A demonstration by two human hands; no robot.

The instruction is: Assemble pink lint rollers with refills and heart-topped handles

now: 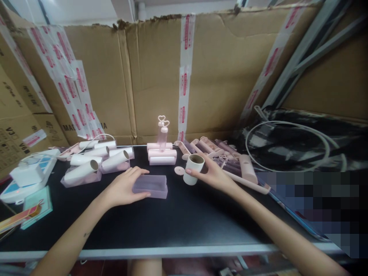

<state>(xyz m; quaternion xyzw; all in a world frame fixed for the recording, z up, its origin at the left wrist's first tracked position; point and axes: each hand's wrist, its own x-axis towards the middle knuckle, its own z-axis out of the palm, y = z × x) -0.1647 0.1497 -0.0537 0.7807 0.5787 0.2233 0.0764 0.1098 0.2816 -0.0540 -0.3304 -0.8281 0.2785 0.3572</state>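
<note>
My left hand (125, 188) grips the left end of a translucent purple box (156, 188), thumb at the near side and fingers at the far side. The box is open at the top, and nothing shows inside. My right hand (211, 172) is closed around a short white roll (191, 177) with a cardboard core, held upright with its hollow end showing. Just left of the roll lies a small pink disc (179, 170). Behind, a lint roller with a pink head (162, 154) and a heart-shaped loop on its handle stands in the middle.
Several white rolls (115, 161) lie in and around purple boxes at the left. Pink and purple parts (212, 147) are piled at the right. A power strip (46, 165) with a plugged-in charger is far left. Tall cardboard (155, 84) walls the back; a white cable (247, 149) loops at right.
</note>
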